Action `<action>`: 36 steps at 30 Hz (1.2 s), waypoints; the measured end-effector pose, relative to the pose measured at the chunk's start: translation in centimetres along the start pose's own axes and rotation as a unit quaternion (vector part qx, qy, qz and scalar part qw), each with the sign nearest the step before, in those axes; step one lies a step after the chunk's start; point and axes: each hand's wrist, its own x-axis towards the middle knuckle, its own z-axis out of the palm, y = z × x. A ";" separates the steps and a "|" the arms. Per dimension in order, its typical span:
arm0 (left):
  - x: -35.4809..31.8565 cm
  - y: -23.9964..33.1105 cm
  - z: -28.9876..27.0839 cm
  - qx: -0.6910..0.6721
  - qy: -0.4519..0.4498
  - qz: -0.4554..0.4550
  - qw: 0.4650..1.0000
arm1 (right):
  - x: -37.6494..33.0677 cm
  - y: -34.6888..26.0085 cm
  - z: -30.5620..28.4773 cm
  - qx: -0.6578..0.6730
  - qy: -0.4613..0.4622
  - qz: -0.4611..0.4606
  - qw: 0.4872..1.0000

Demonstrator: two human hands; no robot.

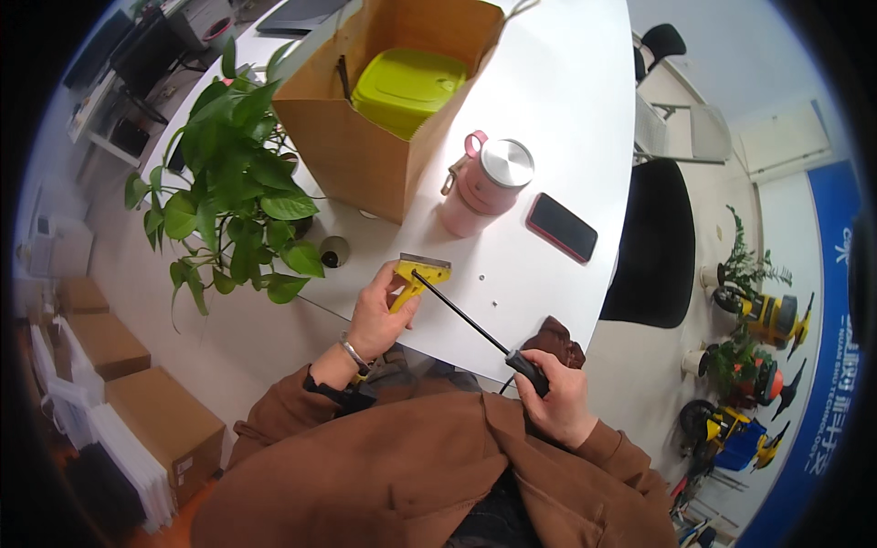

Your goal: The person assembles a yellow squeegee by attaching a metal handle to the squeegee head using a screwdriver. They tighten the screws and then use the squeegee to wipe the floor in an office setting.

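My left hand [373, 315] is closed round the handle of a yellow scraper [425, 268], whose dark metal blade runs along its far edge. In my right hand [555, 402] is the dark handle of a screwdriver [463, 315]. Its long black shaft slants up to the left, and the tip meets the scraper's head. Two small metal pieces, perhaps a nut [482, 277] and a screw [495, 302], lie on the white table [557, 110] right of the scraper. Something brown and crumpled [554, 342] sits at the table's near edge, just beyond my right hand.
Past my hands stand a pink flask [480, 190] and a brown paper bag [352, 160] with a lime-green lidded box [408, 84] inside. A phone [562, 227] lies to the right. A leafy potted plant [239, 173] spreads at the left. A black chair [653, 247] adjoins the table's right edge.
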 end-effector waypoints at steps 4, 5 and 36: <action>0.1 -0.5 0.0 0.076 -0.005 -0.015 0.997 | 0.0 -0.3 -0.2 -0.031 0.008 -0.024 0.999; 0.1 -0.6 0.0 0.081 -0.006 -0.012 0.997 | 0.0 -0.3 -0.1 -0.036 0.017 -0.029 0.999; 0.7 -1.2 0.3 0.075 -0.022 -0.056 0.995 | 0.7 -2.0 -1.8 0.056 -0.025 0.044 0.997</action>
